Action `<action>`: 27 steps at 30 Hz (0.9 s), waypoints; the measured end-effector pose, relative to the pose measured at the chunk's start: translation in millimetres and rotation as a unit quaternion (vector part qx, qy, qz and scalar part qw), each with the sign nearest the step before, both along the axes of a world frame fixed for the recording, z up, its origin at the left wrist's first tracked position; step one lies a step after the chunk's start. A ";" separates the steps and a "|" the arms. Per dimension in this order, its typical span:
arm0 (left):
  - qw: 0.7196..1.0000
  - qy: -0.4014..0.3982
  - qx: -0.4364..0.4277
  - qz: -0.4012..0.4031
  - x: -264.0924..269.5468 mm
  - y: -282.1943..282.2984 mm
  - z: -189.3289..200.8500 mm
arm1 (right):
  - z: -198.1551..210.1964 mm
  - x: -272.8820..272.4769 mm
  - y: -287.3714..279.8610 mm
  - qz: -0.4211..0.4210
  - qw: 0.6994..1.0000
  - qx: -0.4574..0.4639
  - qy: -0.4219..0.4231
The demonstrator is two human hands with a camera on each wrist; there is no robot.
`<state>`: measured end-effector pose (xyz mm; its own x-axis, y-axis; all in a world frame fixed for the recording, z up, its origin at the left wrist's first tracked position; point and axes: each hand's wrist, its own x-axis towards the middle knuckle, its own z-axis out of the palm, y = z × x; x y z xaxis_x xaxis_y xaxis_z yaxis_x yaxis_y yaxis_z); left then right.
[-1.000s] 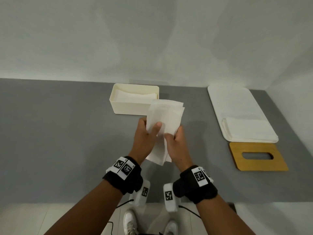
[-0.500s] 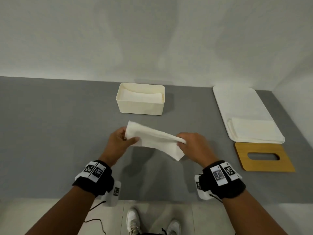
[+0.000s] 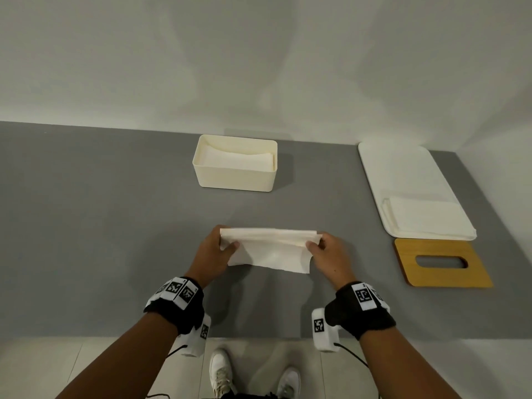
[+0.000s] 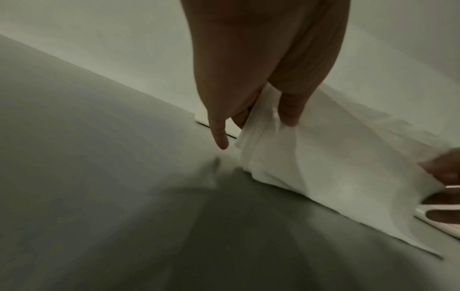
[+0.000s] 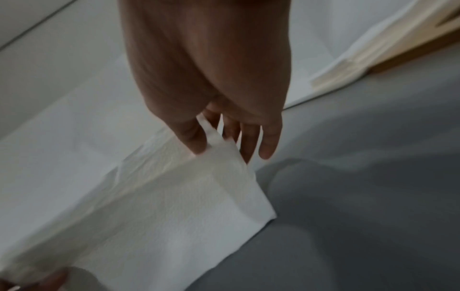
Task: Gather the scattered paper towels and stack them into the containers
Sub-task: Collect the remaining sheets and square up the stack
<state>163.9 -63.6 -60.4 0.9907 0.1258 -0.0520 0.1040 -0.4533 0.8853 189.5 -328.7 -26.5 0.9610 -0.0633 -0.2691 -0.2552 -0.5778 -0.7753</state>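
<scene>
While each hand pinched an end, the white towel hung folded and creased at mid-frame.

1. The ends of the paper towel are covered by the left hand and right hand, thumbs in front
2. In the left wrist view, the box is mostly blocked by fingers and towel
3. Motion blur softens both wrist views; the right wrist view crops the wooden lid at its edge
4. How many sheets are in the stack on the tray cannot be counted
</scene>
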 end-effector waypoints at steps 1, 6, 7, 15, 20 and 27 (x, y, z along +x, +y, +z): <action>1.000 0.009 -0.010 0.007 0.8 -2.9 2.5 | 1.9 0.0 4.1 -0.010 1.000 0.029 -0.006; 0.994 0.020 -0.102 0.014 2.8 -3.5 10.0 | 11.0 -3.2 11.7 0.003 0.981 0.193 0.012; 0.994 0.022 -0.107 0.020 3.4 -0.4 10.0 | 5.2 -3.3 7.6 0.038 0.977 0.209 0.025; 0.999 -0.035 -0.022 0.031 2.0 5.2 14.1 | -4.5 -4.9 16.1 0.055 0.996 0.061 -0.045; 0.997 -0.076 -0.009 0.011 -8.9 17.9 7.7 | 1.9 -18.6 13.3 0.054 0.996 0.046 -0.058; 0.996 -0.048 -0.001 -0.076 -11.0 35.0 1.2 | -8.1 -10.6 17.9 0.159 0.982 -0.047 -0.087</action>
